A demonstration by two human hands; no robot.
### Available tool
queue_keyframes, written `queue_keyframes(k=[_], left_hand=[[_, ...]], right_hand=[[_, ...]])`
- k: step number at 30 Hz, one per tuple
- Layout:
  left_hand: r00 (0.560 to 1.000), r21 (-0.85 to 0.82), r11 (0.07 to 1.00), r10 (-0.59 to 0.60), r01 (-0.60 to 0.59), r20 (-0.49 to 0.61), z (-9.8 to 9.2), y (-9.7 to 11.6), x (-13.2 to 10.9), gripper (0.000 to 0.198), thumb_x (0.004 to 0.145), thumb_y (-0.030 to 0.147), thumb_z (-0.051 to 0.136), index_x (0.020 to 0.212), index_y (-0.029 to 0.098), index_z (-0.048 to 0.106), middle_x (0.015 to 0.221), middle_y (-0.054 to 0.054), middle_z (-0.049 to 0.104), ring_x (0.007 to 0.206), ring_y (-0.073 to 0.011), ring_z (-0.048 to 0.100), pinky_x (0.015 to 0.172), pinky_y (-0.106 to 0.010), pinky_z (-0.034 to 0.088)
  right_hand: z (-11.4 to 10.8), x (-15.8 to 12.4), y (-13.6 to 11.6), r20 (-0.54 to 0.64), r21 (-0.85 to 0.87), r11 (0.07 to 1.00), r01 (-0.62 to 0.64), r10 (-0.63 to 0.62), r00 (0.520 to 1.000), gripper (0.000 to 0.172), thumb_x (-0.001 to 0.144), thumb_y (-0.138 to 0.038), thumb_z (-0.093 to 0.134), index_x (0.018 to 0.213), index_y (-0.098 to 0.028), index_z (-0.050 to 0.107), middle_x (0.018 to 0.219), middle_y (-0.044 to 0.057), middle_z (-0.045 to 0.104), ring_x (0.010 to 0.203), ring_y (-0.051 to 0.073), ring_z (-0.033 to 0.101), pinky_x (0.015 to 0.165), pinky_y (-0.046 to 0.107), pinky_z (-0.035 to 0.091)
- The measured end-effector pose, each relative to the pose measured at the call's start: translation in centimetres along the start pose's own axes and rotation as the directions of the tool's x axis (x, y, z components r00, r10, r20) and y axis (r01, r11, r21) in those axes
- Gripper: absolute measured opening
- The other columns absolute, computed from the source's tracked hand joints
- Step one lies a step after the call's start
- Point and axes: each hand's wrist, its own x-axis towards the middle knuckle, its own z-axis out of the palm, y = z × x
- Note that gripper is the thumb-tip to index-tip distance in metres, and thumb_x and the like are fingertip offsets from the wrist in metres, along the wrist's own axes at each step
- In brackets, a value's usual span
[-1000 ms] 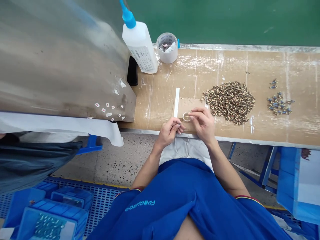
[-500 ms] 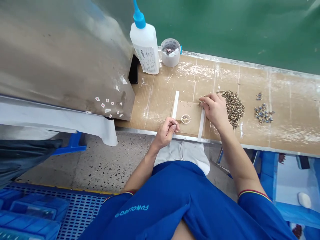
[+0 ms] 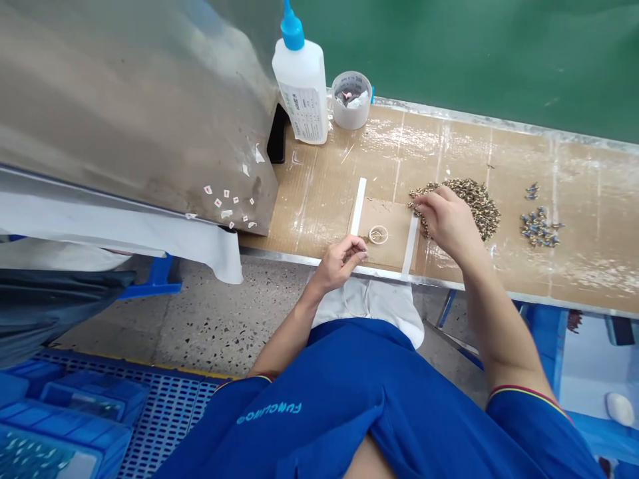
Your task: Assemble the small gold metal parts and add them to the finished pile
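My left hand (image 3: 343, 261) is at the front edge of the table, its thumb and fingertips pinched together; whatever is between them is too small to name. Just beyond its fingers, a small white ring-shaped cup (image 3: 378, 234) with a thin pale stick across it sits on a cardboard pad (image 3: 392, 256). My right hand (image 3: 449, 223) reaches over the left side of a pile of small brass-coloured metal parts (image 3: 480, 205). Its fingers are closed at the pile's edge, and their contents cannot be made out. White strips (image 3: 358, 206) border the pad on both sides.
A glue-type bottle with a blue nozzle (image 3: 302, 93), a tape-roll cup (image 3: 351, 113) and a black phone (image 3: 277, 136) stand at the back left. Several blue-tipped parts (image 3: 540, 227) lie right of the pile. A metal panel (image 3: 150, 100) rises at left. Blue crates (image 3: 64, 426) are below.
My right hand has shifted slightly right, toward the pile. My left hand's fingers have turned and stretched a little. The whole view has shifted slightly.
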Motion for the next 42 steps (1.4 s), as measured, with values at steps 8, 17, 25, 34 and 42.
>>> queue_keyframes(k=[8, 17, 25, 34, 42], left_hand=[[0.972, 0.185, 0.957, 0.234, -0.225, -0.029, 0.1, 0.0, 0.1, 0.014, 0.097, 0.025, 0.059, 0.092, 0.015, 0.067, 0.08, -0.005, 0.068, 0.065, -0.0102, 0.06, 0.056, -0.02, 0.046], [0.969, 0.219, 0.945, 0.246, -0.245, 0.022, 0.5, 0.1, 0.1, 0.02, 0.1, 0.025, 0.056, 0.096, 0.015, 0.072, 0.079, -0.006, 0.072, 0.058, -0.0098, 0.063, 0.056, -0.021, 0.052], [0.98, 0.245, 0.954, 0.191, -0.173, -0.053, 0.8, 0.1, 0.0, 0.026, 0.102, 0.032, 0.053, 0.093, 0.016, 0.071, 0.081, -0.006, 0.073, 0.063, -0.0111, 0.065, 0.061, -0.023, 0.053], [0.978, 0.297, 0.935, 0.207, -0.196, -0.006, 0.7, 0.5, 0.3, 0.026, 0.102, 0.033, 0.052, 0.086, 0.017, 0.066, 0.076, -0.004, 0.069, 0.069, -0.0136, 0.064, 0.066, -0.026, 0.052], [0.975, 0.31, 0.926, 0.221, -0.214, 0.015, 0.6, 0.3, 0.2, 0.024, 0.102, 0.03, 0.051, 0.086, 0.017, 0.064, 0.077, -0.005, 0.069, 0.069, -0.0136, 0.064, 0.065, -0.025, 0.05]], right_hand=[[1.5, -9.4, -4.5, -0.173, 0.682, 0.679, -0.27, 0.509, 0.843, 0.021, 0.083, -0.042, 0.078, 0.087, -0.023, 0.073, 0.081, 0.003, 0.072, 0.069, 0.018, 0.068, 0.062, 0.032, 0.056], [6.5, -9.4, -8.5, -0.046, 0.823, 0.486, -0.294, 0.574, 0.818, 0.032, 0.08, -0.054, 0.078, 0.082, -0.023, 0.07, 0.076, 0.002, 0.071, 0.062, 0.016, 0.068, 0.057, 0.029, 0.058], [7.2, -8.8, -9.5, 0.083, 0.853, 0.398, -0.339, 0.536, 0.84, 0.035, 0.082, -0.056, 0.076, 0.091, -0.023, 0.068, 0.084, 0.004, 0.077, 0.077, 0.021, 0.075, 0.073, 0.037, 0.065], [7.5, -9.1, -9.4, 0.033, 0.815, 0.477, -0.329, 0.528, 0.848, 0.035, 0.084, -0.056, 0.074, 0.087, -0.022, 0.066, 0.081, 0.003, 0.074, 0.074, 0.019, 0.073, 0.067, 0.033, 0.063], [7.1, -8.9, -9.1, 0.05, 0.81, 0.487, -0.326, 0.496, 0.867, 0.034, 0.084, -0.056, 0.075, 0.085, -0.022, 0.066, 0.081, 0.003, 0.072, 0.073, 0.017, 0.071, 0.066, 0.031, 0.061]])
